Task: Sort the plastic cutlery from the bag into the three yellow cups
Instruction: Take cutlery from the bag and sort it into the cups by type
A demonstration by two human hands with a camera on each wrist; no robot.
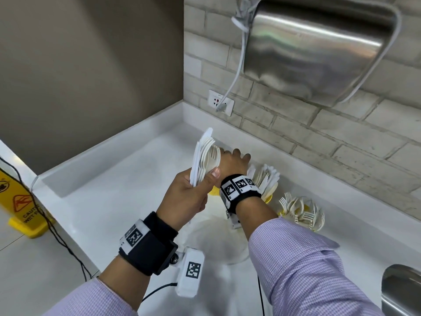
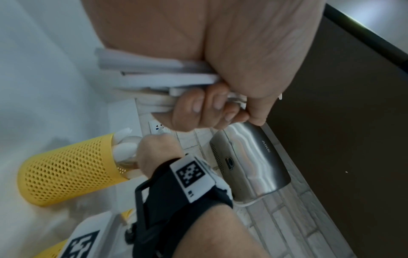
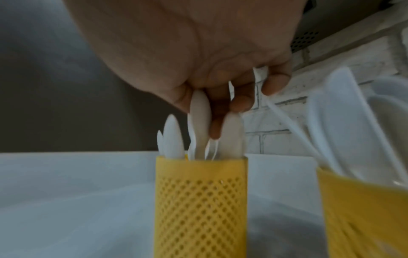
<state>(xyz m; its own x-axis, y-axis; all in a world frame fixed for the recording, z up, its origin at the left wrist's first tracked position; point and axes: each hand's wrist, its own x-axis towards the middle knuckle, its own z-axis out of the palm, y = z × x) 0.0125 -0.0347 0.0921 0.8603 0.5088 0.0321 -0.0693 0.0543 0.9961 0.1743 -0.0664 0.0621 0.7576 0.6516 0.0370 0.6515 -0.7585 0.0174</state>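
Centre of the head view, the left hand (image 1: 193,192) grips a fan of white plastic cutlery (image 1: 206,156) by the handles, long axis upright and tilted slightly toward the upper right, a serrated knife tip topmost and forks and spoons spread beside it. Just right of that fan, the right hand (image 1: 234,161) reaches away from the camera and down, hiding the cup it works over; it is clearly the nearer hand to the cups. To its right stand a yellow cup of spoons (image 1: 265,179) and, further right, a yellow cup of forks (image 1: 300,210). At the left edge a yellow floor sign (image 1: 20,199) reads "CAUTION WET F…", the rest cut off.

From the left wrist, the curled left fingers (image 2: 198,108) clamp the handles, which run off toward the left of the frame. Lower left lies the perforated yellow cup (image 2: 68,167), with the right hand at its mouth. The steel hand dryer (image 2: 249,160) at right carries the brand "AIKE".

From the right wrist, the right fingertips (image 3: 240,103) pinch one white piece (image 3: 199,122), blurred, probably a spoon, held vertical directly above the cup's mouth at centre. Its long axis matches the cup's, so my judgement is that only a straight drop remains.
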